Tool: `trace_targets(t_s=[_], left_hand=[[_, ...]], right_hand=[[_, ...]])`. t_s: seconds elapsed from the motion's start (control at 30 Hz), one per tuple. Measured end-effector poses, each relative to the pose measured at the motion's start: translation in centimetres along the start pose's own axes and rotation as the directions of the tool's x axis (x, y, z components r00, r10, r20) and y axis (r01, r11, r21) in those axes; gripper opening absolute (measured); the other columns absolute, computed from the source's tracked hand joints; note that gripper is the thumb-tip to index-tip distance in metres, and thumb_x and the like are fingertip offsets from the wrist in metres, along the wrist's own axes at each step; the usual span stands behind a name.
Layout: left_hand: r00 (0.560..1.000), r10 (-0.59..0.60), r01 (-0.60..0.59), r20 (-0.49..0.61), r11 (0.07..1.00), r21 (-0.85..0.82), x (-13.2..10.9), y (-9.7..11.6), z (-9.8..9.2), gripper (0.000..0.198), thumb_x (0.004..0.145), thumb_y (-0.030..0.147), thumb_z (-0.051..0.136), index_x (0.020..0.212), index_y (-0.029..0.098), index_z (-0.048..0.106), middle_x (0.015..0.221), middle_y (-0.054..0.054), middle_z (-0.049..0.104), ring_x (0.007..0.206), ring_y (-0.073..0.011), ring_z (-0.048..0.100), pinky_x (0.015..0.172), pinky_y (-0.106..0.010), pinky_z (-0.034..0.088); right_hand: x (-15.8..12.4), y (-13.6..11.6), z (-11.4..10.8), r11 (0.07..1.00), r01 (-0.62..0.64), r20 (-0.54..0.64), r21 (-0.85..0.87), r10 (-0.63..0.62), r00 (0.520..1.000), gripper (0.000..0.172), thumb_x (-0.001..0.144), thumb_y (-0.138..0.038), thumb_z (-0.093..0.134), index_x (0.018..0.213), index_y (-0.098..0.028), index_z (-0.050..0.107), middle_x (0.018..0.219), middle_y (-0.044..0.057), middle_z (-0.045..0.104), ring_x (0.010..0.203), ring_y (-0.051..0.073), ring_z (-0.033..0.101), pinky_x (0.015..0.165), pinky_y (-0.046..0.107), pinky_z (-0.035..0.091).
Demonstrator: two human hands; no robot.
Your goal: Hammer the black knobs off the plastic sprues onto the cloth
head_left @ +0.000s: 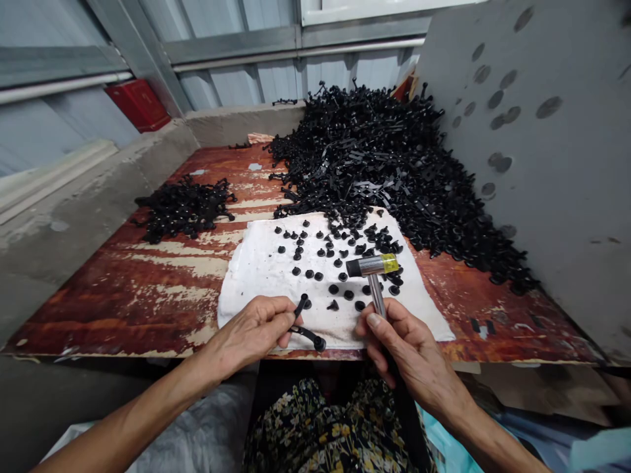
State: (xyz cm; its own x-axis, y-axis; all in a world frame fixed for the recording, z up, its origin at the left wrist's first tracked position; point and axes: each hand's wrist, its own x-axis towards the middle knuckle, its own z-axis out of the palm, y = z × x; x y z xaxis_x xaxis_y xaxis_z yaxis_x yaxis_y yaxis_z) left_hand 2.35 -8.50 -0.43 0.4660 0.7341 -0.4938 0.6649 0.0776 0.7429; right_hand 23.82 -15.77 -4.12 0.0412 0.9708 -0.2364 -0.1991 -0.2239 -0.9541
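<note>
My left hand (261,332) pinches a black strap-like part (308,335) with round ends, close to the front edge of a white cloth (236,289). One end of the part points up over a small black round piece on the cloth; whether they touch I cannot tell. The other end, with a round knob, hangs toward me. My right hand (401,338) is wrapped round the handle of a mallet (372,265), which has a metal head with one black face and one yellow face. Its head is raised above the cloth. Several small black round pieces (319,276) lie scattered across the cloth.
A large heap of black strap parts (365,151) covers the back right of the worn red table (187,269). A smaller pile (185,207) lies at left. A grey panel (537,144) bounds the right side, a concrete ledge (158,157) the left. A red box (138,105) sits there.
</note>
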Motion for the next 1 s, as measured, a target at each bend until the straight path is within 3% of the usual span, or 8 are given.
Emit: trace_targets(t_s=[0.2, 0.27, 0.37, 0.43, 0.53, 0.67, 0.8, 1.0], left_hand=[[1.000, 0.002, -0.003, 0.016, 0.996, 0.085, -0.2, 0.3, -0.3, 0.036, 0.077, 0.051, 0.039, 0.063, 0.018, 0.048, 0.050, 0.006, 0.039, 0.045, -0.0072, 0.031, 0.044, -0.020, 0.023], [1.000, -0.006, 0.004, 0.021, 0.995, 0.098, -0.2, 0.4, -0.7, 0.035, 0.077, 0.050, 0.040, 0.064, 0.018, 0.048, 0.050, 0.006, 0.037, 0.045, -0.0071, 0.030, 0.044, -0.020, 0.022], [0.998, -0.019, 0.012, 0.067, 0.994, 0.112, 0.1, 0.9, -1.3, 0.035, 0.075, 0.050, 0.041, 0.065, 0.018, 0.049, 0.050, 0.006, 0.038, 0.044, -0.0068, 0.027, 0.043, -0.021, 0.019], [0.994, -0.029, 0.016, 0.103, 0.992, 0.123, 0.3, 1.2, -1.6, 0.034, 0.072, 0.051, 0.043, 0.062, 0.019, 0.047, 0.049, 0.006, 0.037, 0.043, -0.0067, 0.026, 0.042, -0.021, 0.018], [0.993, -0.035, 0.021, 0.116, 0.992, 0.124, 0.5, 1.6, -1.6, 0.033, 0.071, 0.051, 0.044, 0.060, 0.019, 0.045, 0.049, 0.006, 0.034, 0.044, -0.0070, 0.025, 0.042, -0.021, 0.018], [0.995, -0.029, 0.014, 0.096, 0.988, 0.156, 0.5, 1.3, -1.3, 0.031, 0.073, 0.048, 0.042, 0.063, 0.019, 0.046, 0.050, 0.006, 0.034, 0.045, -0.0078, 0.027, 0.042, -0.022, 0.019], [0.995, -0.014, 0.000, 0.095, 0.989, 0.150, 0.4, 0.8, -1.3, 0.031, 0.074, 0.047, 0.042, 0.060, 0.020, 0.043, 0.049, 0.006, 0.033, 0.044, -0.0076, 0.026, 0.042, -0.022, 0.019], [0.996, 0.042, -0.053, 0.084, 0.991, 0.127, 0.3, 0.4, -1.2, 0.028, 0.078, 0.042, 0.043, 0.064, 0.018, 0.048, 0.051, 0.006, 0.036, 0.045, -0.0076, 0.028, 0.043, -0.021, 0.020]], right_hand=[[-0.3, 0.3, -0.4, 0.999, 0.006, 0.023, -0.042, -0.005, 1.000, 0.042, 0.080, -0.060, 0.061, 0.089, -0.019, 0.057, 0.072, -0.003, 0.059, 0.037, 0.003, 0.037, 0.028, 0.014, 0.030], [-0.5, 0.3, -0.5, 0.988, 0.041, 0.037, -0.147, -0.036, 0.999, 0.037, 0.087, -0.055, 0.055, 0.097, -0.019, 0.060, 0.072, -0.001, 0.062, 0.040, 0.007, 0.046, 0.032, 0.017, 0.039], [-0.6, -0.2, -0.7, 0.870, 0.232, 0.106, -0.434, -0.206, 0.973, 0.035, 0.094, -0.039, 0.049, 0.119, -0.019, 0.061, 0.098, 0.010, 0.072, 0.083, 0.022, 0.070, 0.069, 0.034, 0.060], [-0.6, -0.6, -0.7, 0.740, 0.385, 0.211, -0.552, -0.323, 0.923, 0.041, 0.095, -0.028, 0.047, 0.134, -0.020, 0.053, 0.126, 0.013, 0.066, 0.117, 0.027, 0.061, 0.097, 0.044, 0.051], [-0.6, -1.1, -0.6, 0.604, 0.562, 0.351, -0.565, -0.441, 0.826, 0.053, 0.096, -0.014, 0.041, 0.147, -0.028, 0.037, 0.145, 0.007, 0.052, 0.131, 0.021, 0.050, 0.110, 0.040, 0.040], [-0.6, -1.4, -0.4, 0.482, 0.658, 0.404, -0.579, -0.531, 0.745, 0.067, 0.094, -0.004, 0.039, 0.152, -0.034, 0.024, 0.142, 0.006, 0.055, 0.125, 0.019, 0.055, 0.103, 0.037, 0.048], [-0.4, -1.7, -0.4, 0.424, 0.609, 0.478, -0.670, -0.381, 0.791, 0.061, 0.094, -0.007, 0.035, 0.151, -0.025, 0.031, 0.105, 0.013, 0.069, 0.083, 0.023, 0.069, 0.075, 0.041, 0.060], [-0.9, -2.8, -0.3, 0.416, 0.671, 0.415, -0.614, -0.553, 0.723, 0.071, 0.091, -0.003, 0.038, 0.154, -0.032, 0.022, 0.109, 0.010, 0.067, 0.085, 0.021, 0.067, 0.074, 0.035, 0.058]])
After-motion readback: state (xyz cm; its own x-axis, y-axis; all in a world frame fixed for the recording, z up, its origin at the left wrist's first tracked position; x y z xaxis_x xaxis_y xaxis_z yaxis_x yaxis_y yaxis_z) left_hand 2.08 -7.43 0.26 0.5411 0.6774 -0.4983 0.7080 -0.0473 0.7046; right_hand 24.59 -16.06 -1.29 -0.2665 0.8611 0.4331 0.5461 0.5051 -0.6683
